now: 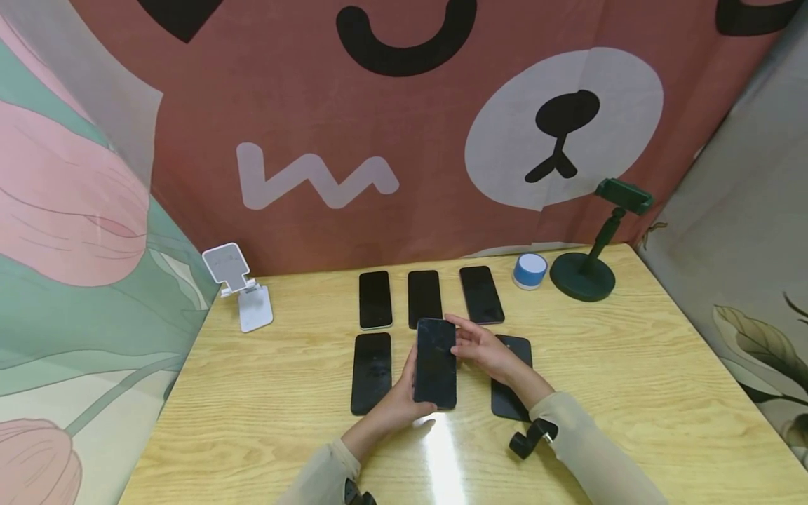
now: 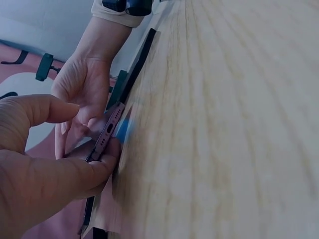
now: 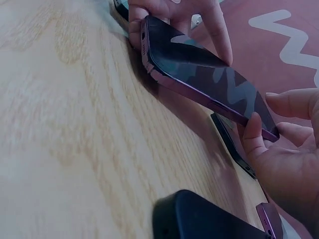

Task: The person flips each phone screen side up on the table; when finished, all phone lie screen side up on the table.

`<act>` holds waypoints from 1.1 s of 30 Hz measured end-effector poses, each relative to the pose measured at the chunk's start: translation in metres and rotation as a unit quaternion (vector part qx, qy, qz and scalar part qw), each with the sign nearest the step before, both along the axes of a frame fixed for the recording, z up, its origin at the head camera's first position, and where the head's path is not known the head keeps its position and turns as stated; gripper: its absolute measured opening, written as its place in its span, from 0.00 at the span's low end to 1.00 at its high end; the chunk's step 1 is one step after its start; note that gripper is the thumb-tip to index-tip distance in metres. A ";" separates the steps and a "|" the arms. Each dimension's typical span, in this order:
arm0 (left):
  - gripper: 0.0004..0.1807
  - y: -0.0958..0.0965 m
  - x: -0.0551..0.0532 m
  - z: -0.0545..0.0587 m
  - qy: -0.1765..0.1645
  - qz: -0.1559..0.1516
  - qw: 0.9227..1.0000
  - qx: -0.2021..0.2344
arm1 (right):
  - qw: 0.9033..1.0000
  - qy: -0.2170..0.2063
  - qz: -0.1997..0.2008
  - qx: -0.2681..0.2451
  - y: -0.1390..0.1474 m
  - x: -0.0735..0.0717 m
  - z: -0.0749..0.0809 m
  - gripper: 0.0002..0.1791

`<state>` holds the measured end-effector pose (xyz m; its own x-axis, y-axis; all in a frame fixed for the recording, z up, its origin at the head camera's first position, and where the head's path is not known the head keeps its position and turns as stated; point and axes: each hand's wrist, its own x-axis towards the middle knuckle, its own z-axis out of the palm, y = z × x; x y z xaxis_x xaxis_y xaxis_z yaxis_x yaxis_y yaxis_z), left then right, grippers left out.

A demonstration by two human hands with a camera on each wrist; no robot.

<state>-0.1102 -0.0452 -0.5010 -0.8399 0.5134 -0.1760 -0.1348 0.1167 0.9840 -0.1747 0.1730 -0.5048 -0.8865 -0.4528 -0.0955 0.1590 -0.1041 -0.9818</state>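
Both hands hold a dark-screened smartphone [image 1: 435, 372] with a purple frame, tilted above the table in the middle of the head view. My left hand [image 1: 396, 405] supports its left side and lower end, with fingers underneath. In the left wrist view, the phone's port end [image 2: 108, 130] lies over those fingers, and the thumb stands off it. At the upper right, my right hand [image 1: 485, 349] touches the phone; the right wrist view shows the right thumb [image 3: 253, 134] on its side edge near the far corner, other fingers around that end.
Behind lie three phones in a row: left [image 1: 375, 300], middle [image 1: 425, 294] and right [image 1: 482, 294]. Another phone [image 1: 371, 373] lies left; one [image 1: 514, 393] is partly under the right forearm. Further off stand a white phone stand [image 1: 255, 308], blue-and-white round container [image 1: 529, 272] and green holder [image 1: 583, 277].
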 end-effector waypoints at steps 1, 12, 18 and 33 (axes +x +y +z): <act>0.60 0.000 0.000 0.000 0.002 0.002 1.000 -0.001 | 1.000 0.002 0.001 0.001 0.000 0.000 -0.001 0.38; 0.57 -0.003 -0.001 0.005 -0.006 0.011 0.999 -0.031 | 1.000 0.002 0.004 0.022 -0.004 0.001 0.002 0.38; 0.56 -0.004 0.000 0.008 -0.001 0.023 0.998 -0.052 | 1.000 0.010 0.014 0.022 -0.005 0.002 0.003 0.38; 0.55 -0.006 -0.001 0.012 -0.019 0.049 0.996 -0.078 | 0.993 0.014 -0.026 0.112 -0.008 0.006 -0.003 0.36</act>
<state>-0.1107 -0.0514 -0.4894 -0.8761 0.3929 -0.2794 -0.1901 0.2512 0.9491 -0.1687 0.1653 -0.5075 -0.9119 -0.3768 -0.1628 0.1307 0.1095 -0.9854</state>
